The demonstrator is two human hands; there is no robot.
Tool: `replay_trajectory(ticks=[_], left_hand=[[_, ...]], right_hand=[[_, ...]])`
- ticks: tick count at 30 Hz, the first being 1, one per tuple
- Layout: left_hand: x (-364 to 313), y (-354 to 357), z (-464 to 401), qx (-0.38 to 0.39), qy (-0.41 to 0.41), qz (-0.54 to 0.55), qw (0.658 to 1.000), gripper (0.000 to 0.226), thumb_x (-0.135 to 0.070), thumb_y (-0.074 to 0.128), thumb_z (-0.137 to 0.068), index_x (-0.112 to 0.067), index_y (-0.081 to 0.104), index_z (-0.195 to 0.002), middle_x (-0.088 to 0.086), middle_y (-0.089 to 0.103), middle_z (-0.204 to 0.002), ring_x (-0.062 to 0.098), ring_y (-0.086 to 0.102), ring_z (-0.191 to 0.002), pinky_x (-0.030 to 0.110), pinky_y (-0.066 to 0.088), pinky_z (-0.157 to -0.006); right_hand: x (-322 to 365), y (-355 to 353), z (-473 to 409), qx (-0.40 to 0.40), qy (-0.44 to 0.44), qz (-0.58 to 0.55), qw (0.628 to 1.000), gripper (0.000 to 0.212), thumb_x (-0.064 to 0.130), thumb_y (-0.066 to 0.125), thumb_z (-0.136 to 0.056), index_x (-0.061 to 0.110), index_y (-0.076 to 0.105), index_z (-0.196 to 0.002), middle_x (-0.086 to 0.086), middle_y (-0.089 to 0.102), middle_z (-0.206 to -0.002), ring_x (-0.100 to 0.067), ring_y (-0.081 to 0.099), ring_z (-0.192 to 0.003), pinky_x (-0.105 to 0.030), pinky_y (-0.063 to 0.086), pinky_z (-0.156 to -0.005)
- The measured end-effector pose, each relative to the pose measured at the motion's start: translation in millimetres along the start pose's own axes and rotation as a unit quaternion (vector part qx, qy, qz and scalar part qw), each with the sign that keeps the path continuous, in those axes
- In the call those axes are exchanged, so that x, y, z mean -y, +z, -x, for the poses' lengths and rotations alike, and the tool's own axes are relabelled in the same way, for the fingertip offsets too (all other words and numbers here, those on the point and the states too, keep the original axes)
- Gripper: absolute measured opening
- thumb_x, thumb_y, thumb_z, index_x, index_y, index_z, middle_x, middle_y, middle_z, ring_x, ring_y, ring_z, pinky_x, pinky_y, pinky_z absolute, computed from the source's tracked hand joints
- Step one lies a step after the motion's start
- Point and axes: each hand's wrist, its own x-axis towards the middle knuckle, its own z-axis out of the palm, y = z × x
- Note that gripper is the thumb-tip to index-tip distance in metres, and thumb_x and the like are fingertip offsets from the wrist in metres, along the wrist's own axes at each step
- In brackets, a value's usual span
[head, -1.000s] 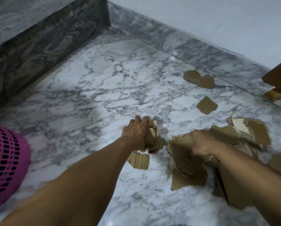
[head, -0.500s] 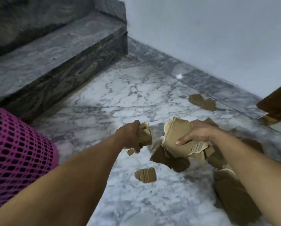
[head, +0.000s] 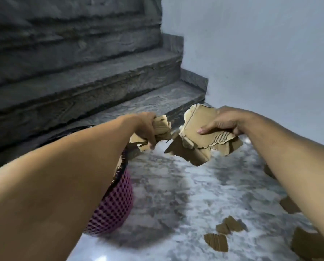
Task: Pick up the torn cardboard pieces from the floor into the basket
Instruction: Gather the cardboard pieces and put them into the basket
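My left hand (head: 147,127) grips a small bundle of torn cardboard pieces (head: 162,127), held in the air just past the rim of the pink mesh basket (head: 114,208). My right hand (head: 223,121) holds a larger stack of torn cardboard (head: 198,140), fingers on top, raised above the marble floor to the right of the basket. My left forearm hides most of the basket. Several loose cardboard pieces (head: 215,242) lie on the floor at the lower right.
Dark stone stairs (head: 82,81) rise at the left and back. A pale wall (head: 261,53) stands at the right. The marble floor (head: 176,194) stretches between the basket and the scattered pieces.
Both hands have lifted their cardboard off the floor and swung left toward the basket. The view has turned toward the stairs, and the basket now sits under my left arm.
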Motion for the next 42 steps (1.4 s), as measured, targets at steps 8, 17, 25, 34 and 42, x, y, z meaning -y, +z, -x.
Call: replay_trajectory(ticks=[8, 17, 25, 34, 42], left_hand=[[143.2, -36.7, 104.9, -0.037, -0.149, 0.061, 0.986, 0.082, -0.024, 0.093, -0.049, -0.019, 0.050, -0.118, 0.001, 0.058, -0.111, 0.022, 0.058, -0.099, 0.032, 0.051, -0.083], [249.0, 21.8, 156.8, -0.046, -0.257, 0.195, 0.945, 0.080, -0.026, 0.096, -0.044, -0.021, 0.045, -0.106, 0.001, 0.058, -0.105, 0.016, 0.058, -0.085, 0.029, 0.049, -0.058], [282.7, 63.2, 151.7, -0.101, -0.226, 0.170, 0.954, 0.081, -0.033, 0.081, -0.070, -0.008, 0.046, -0.138, 0.008, 0.052, -0.134, 0.028, 0.051, -0.124, 0.031, 0.044, -0.098], [299.9, 82.8, 150.7, -0.206, -0.280, 0.143, 0.926, 0.047, -0.012, 0.062, -0.081, 0.000, 0.050, -0.124, 0.027, 0.049, -0.128, 0.042, 0.045, -0.121, 0.044, 0.042, -0.099], [234.0, 75.8, 109.5, -0.211, -0.198, 0.136, 0.948, 0.036, -0.012, 0.062, -0.083, -0.001, 0.058, -0.116, 0.020, 0.053, -0.129, 0.039, 0.053, -0.115, 0.040, 0.046, -0.094]], right_hand=[[145.6, 114.4, 26.7, 0.036, -0.072, -0.017, 0.997, 0.058, 0.020, 0.093, -0.060, 0.002, 0.060, -0.104, -0.014, 0.071, -0.092, -0.026, 0.071, -0.075, -0.035, 0.061, -0.061], [187.7, 248.8, 10.7, 0.085, -0.095, 0.053, 0.990, 0.067, 0.025, 0.095, -0.058, 0.004, 0.060, -0.110, -0.013, 0.070, -0.102, -0.029, 0.068, -0.091, -0.043, 0.058, -0.081], [144.8, 286.2, -21.8, -0.054, -0.182, 0.205, 0.960, 0.054, 0.025, 0.078, -0.078, 0.015, 0.056, -0.126, -0.012, 0.057, -0.132, -0.030, 0.055, -0.121, -0.035, 0.047, -0.099], [103.0, 275.2, -19.9, -0.056, 0.018, 0.028, 0.998, 0.015, 0.000, 0.060, -0.077, -0.004, 0.065, -0.089, -0.022, 0.070, -0.088, -0.035, 0.071, -0.070, -0.051, 0.061, -0.062], [43.7, 209.2, -27.6, -0.155, 0.045, -0.119, 0.980, 0.006, -0.009, 0.056, -0.072, -0.005, 0.058, -0.075, -0.023, 0.066, -0.081, -0.035, 0.069, -0.064, -0.059, 0.059, -0.065]])
